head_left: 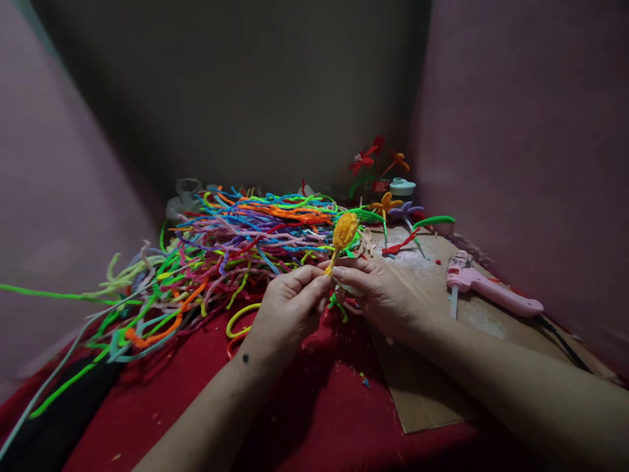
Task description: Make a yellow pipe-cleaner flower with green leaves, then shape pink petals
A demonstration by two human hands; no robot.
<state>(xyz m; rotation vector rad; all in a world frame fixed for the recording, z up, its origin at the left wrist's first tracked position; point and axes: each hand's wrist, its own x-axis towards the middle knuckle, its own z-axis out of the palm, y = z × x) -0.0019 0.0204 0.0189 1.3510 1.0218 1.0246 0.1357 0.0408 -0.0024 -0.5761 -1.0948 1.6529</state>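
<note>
A yellow-orange fuzzy pipe cleaner petal (344, 231) stands upright between my hands, its rounded head on top and its narrow stem below. My left hand (301, 294) pinches the lower stem between thumb and fingertips. From the other side, my right hand (366, 285) closes its thumb and fingers on the same stem, touching my left fingertips. My fingers hide the stem's lower end. Behind my hands lies a tangled heap of coloured pipe cleaners (255, 226).
A pink hot glue gun (501, 292) lies on cardboard (427, 387) at the right. Finished pipe cleaner flowers, one of them an orange flower (386, 203), are at the back near a pale blue lid (401, 187). Red cloth (304, 400) covers the work surface.
</note>
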